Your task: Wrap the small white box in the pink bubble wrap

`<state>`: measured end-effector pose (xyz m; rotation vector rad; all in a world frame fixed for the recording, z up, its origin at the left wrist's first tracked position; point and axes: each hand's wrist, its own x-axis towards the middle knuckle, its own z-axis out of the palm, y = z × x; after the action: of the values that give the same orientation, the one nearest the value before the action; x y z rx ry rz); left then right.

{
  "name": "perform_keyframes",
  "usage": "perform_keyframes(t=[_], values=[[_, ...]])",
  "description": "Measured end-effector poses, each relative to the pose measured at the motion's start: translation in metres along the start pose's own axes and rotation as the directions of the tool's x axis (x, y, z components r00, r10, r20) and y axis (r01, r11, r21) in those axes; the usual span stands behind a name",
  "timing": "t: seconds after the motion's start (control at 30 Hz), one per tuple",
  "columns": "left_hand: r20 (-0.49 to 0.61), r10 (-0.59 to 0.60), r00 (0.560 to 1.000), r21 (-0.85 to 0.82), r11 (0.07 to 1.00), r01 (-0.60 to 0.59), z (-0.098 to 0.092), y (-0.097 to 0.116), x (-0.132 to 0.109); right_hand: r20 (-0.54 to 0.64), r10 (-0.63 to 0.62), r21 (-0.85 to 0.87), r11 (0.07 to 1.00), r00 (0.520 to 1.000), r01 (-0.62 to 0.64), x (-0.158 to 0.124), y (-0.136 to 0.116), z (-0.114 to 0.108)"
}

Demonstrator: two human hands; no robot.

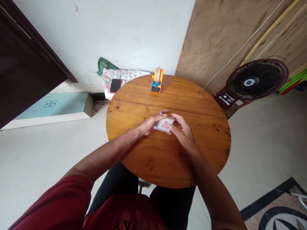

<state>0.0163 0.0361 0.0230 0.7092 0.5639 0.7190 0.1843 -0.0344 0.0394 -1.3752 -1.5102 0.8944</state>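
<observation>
A small whitish packet point(164, 125) with red print, wrapped in clear plastic, is held above the middle of the round wooden table point(153, 163). My left hand point(153, 123) grips its left side, thumb along the upper edge and the other fingers partly hidden. On the right side my right hand point(183, 130) is closed around the packet's edge, with the thumb on its printed face. Near the table's far edge stands an orange and blue tape dispenser point(157, 81) with a roll of tape in it.
Behind the table's far left edge, a dark phone point(115, 85) lies on a printed white sack point(107, 75). A fan point(256, 80) stands beyond the table at the right. A pale blue-topped box point(57, 103) is on the left, below the wall.
</observation>
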Motion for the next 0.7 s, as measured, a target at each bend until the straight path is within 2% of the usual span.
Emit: perform_keyframes(t=[0.13,0.27,0.4,0.7], values=[[0.002,-0.021,1.0,0.02,1.0,0.021,-0.002,0.0,0.001,0.015,0.033,0.104,0.994,0.999,-0.034,0.001,0.001,0.002],[0.064,-0.061,0.996,0.024,0.998,0.059,-0.004,0.001,0.001,-0.003,0.084,0.236,0.968,0.996,-0.081,0.002,0.005,0.003],[0.103,-0.067,0.992,0.051,0.997,0.062,-0.005,0.001,0.003,-0.032,0.162,0.294,0.945,0.986,-0.146,0.005,0.009,0.001],[-0.005,0.001,1.0,0.078,0.997,0.0,-0.005,0.003,0.0,-0.077,0.205,0.308,0.936,0.976,-0.172,0.008,0.012,-0.001]])
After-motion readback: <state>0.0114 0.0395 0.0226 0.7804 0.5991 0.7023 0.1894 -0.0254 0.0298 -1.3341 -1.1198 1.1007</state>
